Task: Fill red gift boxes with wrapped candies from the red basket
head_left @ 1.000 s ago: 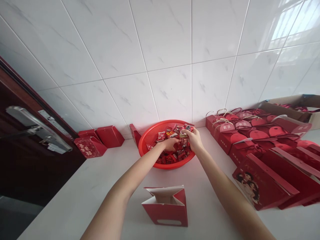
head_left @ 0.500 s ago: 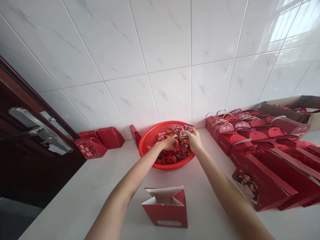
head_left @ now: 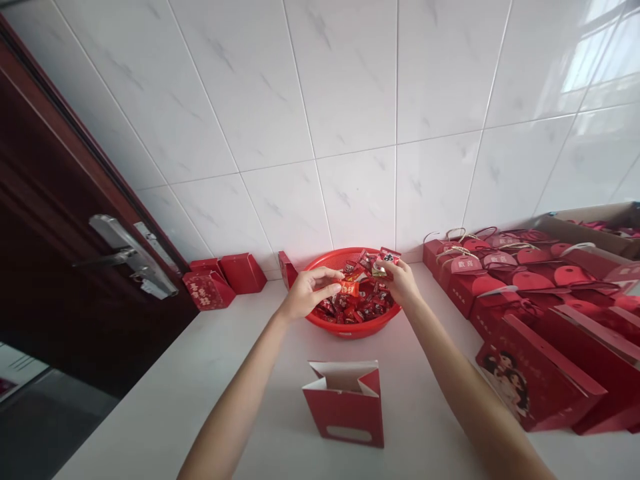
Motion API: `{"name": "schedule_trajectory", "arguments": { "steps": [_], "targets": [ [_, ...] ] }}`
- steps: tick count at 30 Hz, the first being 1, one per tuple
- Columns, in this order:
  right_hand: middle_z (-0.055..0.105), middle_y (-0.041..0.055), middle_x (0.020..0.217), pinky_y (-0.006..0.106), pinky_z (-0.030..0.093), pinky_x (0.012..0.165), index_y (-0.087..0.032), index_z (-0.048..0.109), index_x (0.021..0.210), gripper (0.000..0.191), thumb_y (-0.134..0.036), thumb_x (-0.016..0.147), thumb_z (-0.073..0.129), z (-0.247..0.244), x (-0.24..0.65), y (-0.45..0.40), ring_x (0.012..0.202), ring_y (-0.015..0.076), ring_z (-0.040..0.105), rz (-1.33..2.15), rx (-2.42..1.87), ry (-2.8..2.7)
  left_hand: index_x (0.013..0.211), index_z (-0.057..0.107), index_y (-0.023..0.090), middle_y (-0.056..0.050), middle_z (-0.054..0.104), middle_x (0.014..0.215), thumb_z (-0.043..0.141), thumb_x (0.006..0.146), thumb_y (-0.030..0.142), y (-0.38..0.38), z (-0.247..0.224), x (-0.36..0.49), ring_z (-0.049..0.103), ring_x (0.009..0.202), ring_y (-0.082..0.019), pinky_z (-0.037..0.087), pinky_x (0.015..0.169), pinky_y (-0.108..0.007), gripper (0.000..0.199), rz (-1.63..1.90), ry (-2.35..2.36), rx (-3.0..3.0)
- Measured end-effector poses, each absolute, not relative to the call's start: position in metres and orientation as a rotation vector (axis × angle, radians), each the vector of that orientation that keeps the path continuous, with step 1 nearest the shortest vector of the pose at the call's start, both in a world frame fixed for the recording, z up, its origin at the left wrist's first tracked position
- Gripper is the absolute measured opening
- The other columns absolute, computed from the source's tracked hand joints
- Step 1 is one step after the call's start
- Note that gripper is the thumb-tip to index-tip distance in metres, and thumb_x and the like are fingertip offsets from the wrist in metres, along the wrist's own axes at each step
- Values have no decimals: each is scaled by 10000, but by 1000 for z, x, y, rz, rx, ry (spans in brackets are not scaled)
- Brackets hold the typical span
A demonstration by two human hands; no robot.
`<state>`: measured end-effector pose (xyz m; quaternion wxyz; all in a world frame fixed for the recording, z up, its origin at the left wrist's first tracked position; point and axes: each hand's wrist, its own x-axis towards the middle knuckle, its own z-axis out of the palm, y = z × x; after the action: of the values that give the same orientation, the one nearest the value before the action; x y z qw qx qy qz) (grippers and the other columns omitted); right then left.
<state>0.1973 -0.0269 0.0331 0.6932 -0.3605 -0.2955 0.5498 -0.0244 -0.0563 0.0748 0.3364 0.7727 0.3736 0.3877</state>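
A red plastic basket (head_left: pixel 345 331) holds many small wrapped candies (head_left: pixel 367 308), mostly red. Above its left side, my left hand (head_left: pixel 309 292) pinches an orange-red wrapped candy (head_left: pixel 349 288) between thumb and fingers. Over the basket's right side, my right hand (head_left: pixel 401 281) is closed on several wrapped candies (head_left: pixel 389 256), red and pale ones, that stick out past the fingertips. Nearer to me, between my forearms, a red paper gift box (head_left: pixel 347 417) stands upright with its top open and its white inside showing.
Rows of red gift boxes with handles (head_left: pixel 470 283) fill the right side, with more open red boxes (head_left: pixel 540 380) in front. Behind them is a cardboard box (head_left: pixel 615 217). Several red boxes (head_left: pixel 210 290) stand at the left by a dark door (head_left: pixel 60 220). A tiled wall (head_left: pixel 350 193) rises behind.
My left hand has come up out of the candies and moved left, now with an orange-red candy in its fingers. My right hand stays over the basket's right side, holding candies. The view has shifted slightly.
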Motion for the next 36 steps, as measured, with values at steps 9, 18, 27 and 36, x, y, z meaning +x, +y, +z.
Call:
{"name": "schedule_trajectory", "arguments": {
  "steps": [9,18,27,36],
  "targets": [
    [664,3,719,237,510,569,-172,669,670,188,-236,573,818,79,201,-70,668,130,604,1273,-647,-792,952,766,243,-57,717,878,618,930,302,-174,117,-43,668,798,-184,561,762,-317,161,791,938,2373],
    [653,-18,691,246,525,590,-194,677,695,208,-269,595,843,105,204,-111,625,123,601,1204,-550,-996,994,754,270,-51,659,1052,571,946,251,-191,104,-48,660,893,-170,542,831,-281,190,696,1089,2500],
    [729,17,793,296,569,665,-190,718,836,267,-345,670,858,101,203,-120,720,178,678,1207,-537,-1223,1009,784,282,-57,682,1123,556,958,315,-186,82,-51,684,977,-188,559,839,-277,236,579,1201,2356],
    [712,37,879,310,551,720,-176,678,960,322,-350,737,831,102,211,-127,800,193,674,1264,-567,-1563,1234,706,256,-77,645,1355,686,875,400,-164,65,-45,561,1288,-288,504,1036,-377,387,624,1134,1948]
  ]
}}
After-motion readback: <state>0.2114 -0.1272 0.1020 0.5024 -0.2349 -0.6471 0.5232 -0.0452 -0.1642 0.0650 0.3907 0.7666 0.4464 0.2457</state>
